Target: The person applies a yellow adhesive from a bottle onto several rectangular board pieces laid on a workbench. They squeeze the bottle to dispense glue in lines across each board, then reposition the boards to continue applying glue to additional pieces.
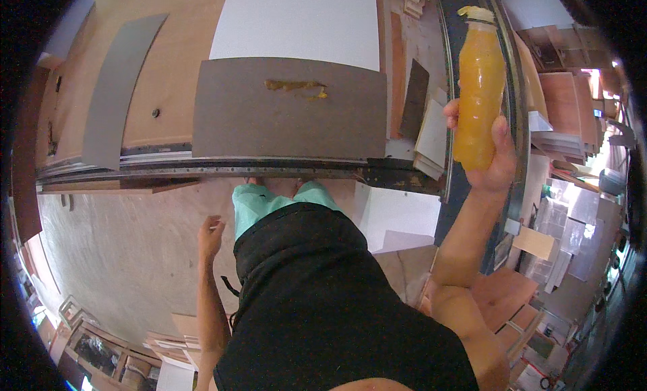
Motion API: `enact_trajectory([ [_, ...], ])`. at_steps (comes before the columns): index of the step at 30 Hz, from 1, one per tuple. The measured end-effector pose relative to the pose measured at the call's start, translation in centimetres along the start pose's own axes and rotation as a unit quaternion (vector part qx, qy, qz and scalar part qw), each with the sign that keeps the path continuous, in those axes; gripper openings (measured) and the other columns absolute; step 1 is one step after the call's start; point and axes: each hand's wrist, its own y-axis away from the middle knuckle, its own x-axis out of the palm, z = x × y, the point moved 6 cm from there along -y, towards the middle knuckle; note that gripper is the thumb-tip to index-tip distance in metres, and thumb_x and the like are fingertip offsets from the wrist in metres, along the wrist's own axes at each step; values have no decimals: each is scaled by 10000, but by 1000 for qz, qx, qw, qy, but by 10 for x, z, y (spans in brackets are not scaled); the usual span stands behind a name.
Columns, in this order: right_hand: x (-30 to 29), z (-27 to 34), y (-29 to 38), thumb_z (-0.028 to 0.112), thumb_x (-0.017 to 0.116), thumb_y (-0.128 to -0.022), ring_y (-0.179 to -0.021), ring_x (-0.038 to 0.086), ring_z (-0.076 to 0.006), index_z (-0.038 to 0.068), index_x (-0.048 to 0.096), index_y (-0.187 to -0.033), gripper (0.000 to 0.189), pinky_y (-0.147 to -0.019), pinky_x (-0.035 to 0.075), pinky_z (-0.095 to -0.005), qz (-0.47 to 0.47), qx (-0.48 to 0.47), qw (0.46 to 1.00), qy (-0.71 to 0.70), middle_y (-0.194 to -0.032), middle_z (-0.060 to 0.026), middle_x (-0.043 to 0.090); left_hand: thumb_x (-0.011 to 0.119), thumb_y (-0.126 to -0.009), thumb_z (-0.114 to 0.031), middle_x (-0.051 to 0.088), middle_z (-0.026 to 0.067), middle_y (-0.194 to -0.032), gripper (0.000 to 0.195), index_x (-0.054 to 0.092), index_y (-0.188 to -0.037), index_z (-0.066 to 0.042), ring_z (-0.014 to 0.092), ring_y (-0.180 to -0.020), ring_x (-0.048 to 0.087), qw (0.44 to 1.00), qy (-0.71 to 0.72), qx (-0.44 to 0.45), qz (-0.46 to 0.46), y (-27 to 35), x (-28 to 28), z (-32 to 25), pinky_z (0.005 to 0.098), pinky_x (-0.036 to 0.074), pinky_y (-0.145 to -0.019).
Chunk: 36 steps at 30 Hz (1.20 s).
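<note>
My right hand [493, 156] is closed around a plastic bottle [480, 92] of yellow-orange substance, its flip cap at the top. It is raised at the right, above a dark metal rail. My left hand [211, 234] hangs beside my body over the floor, fingers loosely curled, holding nothing visible. On the bench before me lies a grey-brown panel [288, 118] with a smear of yellow-brown substance [295, 85] on its upper middle. A white sheet [298, 24] adjoins its far edge.
A narrow grey strip panel [121, 87] lies on the left of the brown work surface [177, 62]. Board offcuts [429, 133] lie near the dark rail. A white panel [399, 211] is below the bench edge at my right. Stacked boards [566, 108] stand farther right.
</note>
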Motion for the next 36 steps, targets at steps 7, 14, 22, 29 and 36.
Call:
enact_trajectory([
  [7, 1, -34, -12, 374, 667, -987, -1096, 681, -238, -6, 499, -1461, 630, -932, 546, -368, 40, 25, 999, 8, -1307, -198, 657, 688, -959, -175, 719, 123, -1102, 314, 682, -1231, -19, 217, -946, 680, 999, 42, 17, -1, -1, 3, -10, 361, 543, -850],
  [14, 28, -81, -19, 550, 546, -974, -876, 630, -213, -58, 435, -1512, 819, -861, 419, -389, 121, 8, 951, -286, -1091, -151, 657, 680, -965, -176, 723, 127, -1079, 305, 683, -1220, -9, 209, -949, 684, 999, 36, 23, -27, 11, -5, -30, 356, 542, -841],
  [22, 67, -150, -32, 620, 491, -968, -632, 635, -186, -79, 564, -1350, 800, -835, 403, -352, 252, 23, 805, -537, -947, -137, 685, 651, -1019, -148, 716, 128, -1149, 269, 671, -1236, 10, 214, -1047, 684, 986, 123, 92, -59, 25, -26, -188, 364, 541, -901],
  [29, 127, -199, -20, 773, 514, -921, -615, 653, -237, -67, 617, -1131, 872, -789, 520, -382, 247, 150, 766, -574, -885, -159, 637, 865, -839, -331, 579, 175, -1397, 691, 588, -1394, -25, 326, -1300, 554, 919, 29, 392, 22, 68, -40, -429, 443, 423, -1117],
  [36, 149, -250, -4, 747, 514, -929, -707, 656, -287, -92, 577, -1257, 903, -680, 564, -398, 107, 203, 887, -400, -869, -210, 658, 822, -883, -375, 602, 174, -1369, 728, 533, -1443, -9, 299, -1234, 592, 926, 152, 339, 74, 37, -52, -384, 429, 470, -1062],
])
